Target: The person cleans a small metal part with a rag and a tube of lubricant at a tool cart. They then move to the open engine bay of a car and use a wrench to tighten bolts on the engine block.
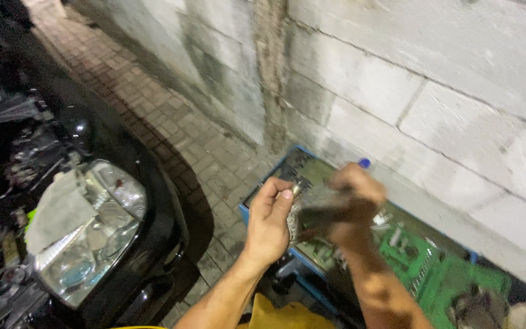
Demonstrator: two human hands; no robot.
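Ratchet handle (327, 213), dark and blurred, sits between our two hands, above the open tool case (421, 262). Our left hand (269, 219) pinches a small metal piece, likely a socket (295, 190), at the handle's near end; our right hand (351, 204) is clenched around the handle, motion-smeared. We judge we are fitting the piece to the handle; seating it would call for squaring the two up. Beyond lie the case's green trays, the block wall (409, 67), brick paving and a black car's headlight (92, 237).

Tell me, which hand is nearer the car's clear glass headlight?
Left. The left hand is between the clear glass headlight and the right hand, which is farther off, above the open blue toolbox.
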